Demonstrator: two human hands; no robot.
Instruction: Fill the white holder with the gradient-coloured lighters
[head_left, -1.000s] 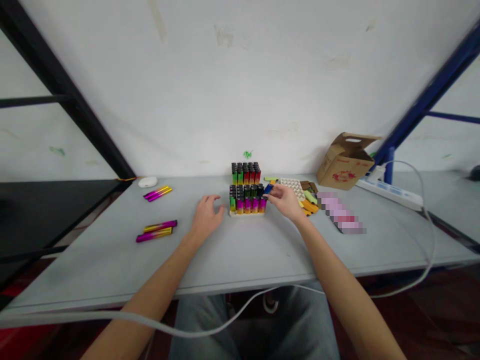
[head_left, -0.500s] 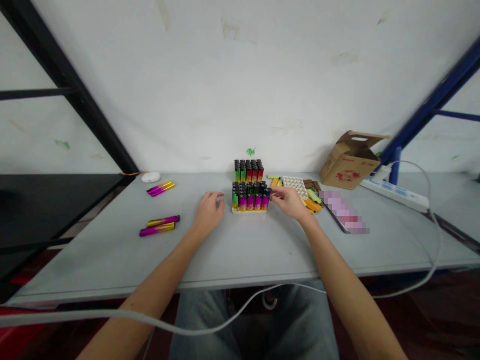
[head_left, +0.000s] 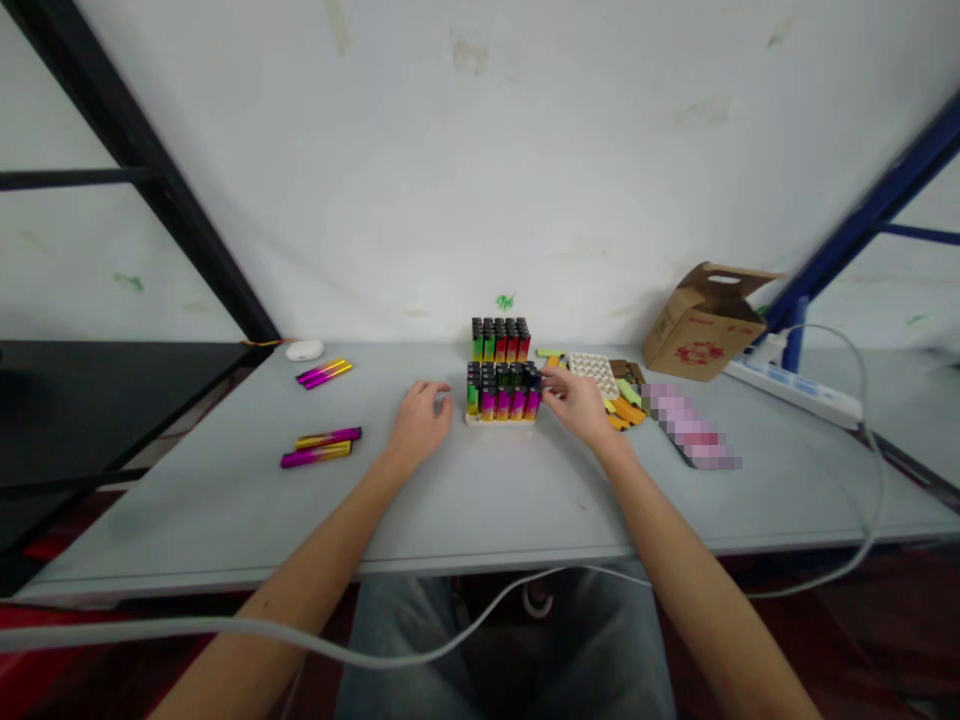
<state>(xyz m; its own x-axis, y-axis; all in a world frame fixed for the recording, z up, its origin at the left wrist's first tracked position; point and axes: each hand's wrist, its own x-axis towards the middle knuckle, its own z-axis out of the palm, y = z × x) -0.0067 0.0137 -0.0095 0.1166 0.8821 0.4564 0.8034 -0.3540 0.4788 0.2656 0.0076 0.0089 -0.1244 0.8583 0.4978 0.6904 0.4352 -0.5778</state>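
I'm looking down through the head camera at a block of disposable lighters (head_left: 501, 394) standing upright in rows in a pale tray (head_left: 499, 420), with a second upright block of lighters (head_left: 498, 341) sitting just behind it, nearer the wall, on a grey table (head_left: 480, 510). My right hand (head_left: 577, 405) is pressing up to the right end of the front block, its fingers (head_left: 551, 380) slightly curled and their tips touching the end lighters, though from this view I can't tell whether they are gripping one. My left hand (head_left: 420, 422) is resting just left of the block, apart from it, its fingers (head_left: 433, 390) loosely curled and holding nothing. Beyond my right hand, a white perforated tray (head_left: 592, 372) is lying beside a loose pile of yellow, orange and green pieces (head_left: 622, 408). Further right, a cardboard box (head_left: 701, 325) is sitting by a white power strip (head_left: 791, 392), with a pixelated object (head_left: 690, 430) lying on the table. On the left, two pairs of magenta-and-gold tubes (head_left: 322, 448) are lying near a white oval case (head_left: 304, 350).
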